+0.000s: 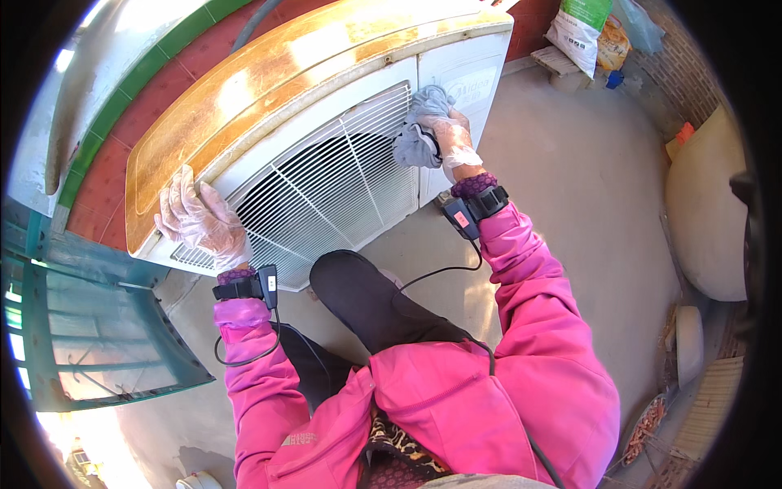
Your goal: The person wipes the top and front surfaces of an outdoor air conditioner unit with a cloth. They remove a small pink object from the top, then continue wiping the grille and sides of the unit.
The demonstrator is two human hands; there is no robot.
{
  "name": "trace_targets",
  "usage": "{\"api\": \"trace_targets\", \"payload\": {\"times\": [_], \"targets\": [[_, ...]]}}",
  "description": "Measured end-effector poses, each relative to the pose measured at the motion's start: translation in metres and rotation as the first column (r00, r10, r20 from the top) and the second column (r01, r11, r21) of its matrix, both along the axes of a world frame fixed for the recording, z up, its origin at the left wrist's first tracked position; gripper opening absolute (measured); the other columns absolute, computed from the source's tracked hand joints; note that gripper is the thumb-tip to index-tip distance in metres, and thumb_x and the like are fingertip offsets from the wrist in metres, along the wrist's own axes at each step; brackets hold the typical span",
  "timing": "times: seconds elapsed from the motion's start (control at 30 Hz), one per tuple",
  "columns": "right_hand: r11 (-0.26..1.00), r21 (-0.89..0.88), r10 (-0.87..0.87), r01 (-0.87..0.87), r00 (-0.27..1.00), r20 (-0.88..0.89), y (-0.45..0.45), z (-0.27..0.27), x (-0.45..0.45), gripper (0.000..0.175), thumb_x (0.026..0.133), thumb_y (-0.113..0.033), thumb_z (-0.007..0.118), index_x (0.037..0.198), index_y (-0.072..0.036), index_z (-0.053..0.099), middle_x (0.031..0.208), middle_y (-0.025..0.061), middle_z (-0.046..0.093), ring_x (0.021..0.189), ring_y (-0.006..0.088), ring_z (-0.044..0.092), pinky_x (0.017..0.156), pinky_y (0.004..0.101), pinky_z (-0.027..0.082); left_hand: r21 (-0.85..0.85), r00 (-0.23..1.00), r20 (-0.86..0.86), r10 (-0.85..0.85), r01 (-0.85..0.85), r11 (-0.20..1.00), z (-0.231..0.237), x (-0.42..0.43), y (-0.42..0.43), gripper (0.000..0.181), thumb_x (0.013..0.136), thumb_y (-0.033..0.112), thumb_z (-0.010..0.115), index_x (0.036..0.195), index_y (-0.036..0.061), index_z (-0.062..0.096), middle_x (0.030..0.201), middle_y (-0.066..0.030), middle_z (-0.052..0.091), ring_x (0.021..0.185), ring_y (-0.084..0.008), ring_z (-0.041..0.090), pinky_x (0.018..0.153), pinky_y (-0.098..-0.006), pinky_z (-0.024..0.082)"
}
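A white Midea air conditioner outdoor unit (pixel 461 101) stands before me, its front grille (pixel 330 183) facing me. Thin white bars cross the dark round fan opening. My right hand (pixel 452 131), in a clear plastic glove, is closed around a bunched grey-blue cloth (pixel 421 125). The cloth lies against the right edge of the grille, beside the side panel. At the unit's left end, my left hand (pixel 204 220), also gloved, rests on the edge of the worn yellow-brown top (pixel 244 104). It holds no loose object, and its fingers point up over that edge.
A teal metal-framed door (pixel 110 336) stands at the left. Behind the unit runs a red and green tiled wall (pixel 137 104). Filled bags (pixel 577 33) sit at the back right, and a large rounded pale object (pixel 705 208) bulges along the right. My knee (pixel 345 281) is close to the grille.
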State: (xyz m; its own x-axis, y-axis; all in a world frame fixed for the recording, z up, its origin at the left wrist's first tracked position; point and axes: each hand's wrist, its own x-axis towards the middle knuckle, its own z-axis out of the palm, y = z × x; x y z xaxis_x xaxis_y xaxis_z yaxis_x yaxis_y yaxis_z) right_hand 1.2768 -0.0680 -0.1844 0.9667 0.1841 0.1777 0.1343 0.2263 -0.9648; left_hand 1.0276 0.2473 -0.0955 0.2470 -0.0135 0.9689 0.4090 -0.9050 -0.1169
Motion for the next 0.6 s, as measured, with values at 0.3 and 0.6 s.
{"api": "trace_targets", "payload": {"times": [0.3,0.6], "targets": [[0.985,-0.135,-0.097,0.107,0.992,0.082,-0.018,0.051,-0.014,0.037,0.079,-0.009,0.081,0.113,0.004,0.071,0.099,0.0084,0.074,0.084,0.0175,0.069,0.076,0.0302,0.055,0.129,0.851,-0.5,-0.16,0.256,0.958,0.045,0.092,-0.077,0.056,0.095,0.04,0.067,0.148,0.0255,0.056,0.149,-0.0023,0.057,0.141,-0.0219,0.047,0.121,-0.0493,0.029],[0.975,0.117,-0.219,0.187,0.753,0.621,-0.018,0.146,0.004,0.033,0.1,-0.025,0.071,0.123,-0.001,0.07,0.098,-0.0015,0.068,0.084,0.0082,0.058,0.076,0.0245,0.05,-0.004,0.838,-0.447,-0.313,0.348,0.937,0.044,0.116,-0.082,0.062,0.087,0.04,0.076,0.142,0.0155,0.061,0.139,-0.0069,0.065,0.127,-0.0264,0.062,0.103,-0.0411,0.05]]}}
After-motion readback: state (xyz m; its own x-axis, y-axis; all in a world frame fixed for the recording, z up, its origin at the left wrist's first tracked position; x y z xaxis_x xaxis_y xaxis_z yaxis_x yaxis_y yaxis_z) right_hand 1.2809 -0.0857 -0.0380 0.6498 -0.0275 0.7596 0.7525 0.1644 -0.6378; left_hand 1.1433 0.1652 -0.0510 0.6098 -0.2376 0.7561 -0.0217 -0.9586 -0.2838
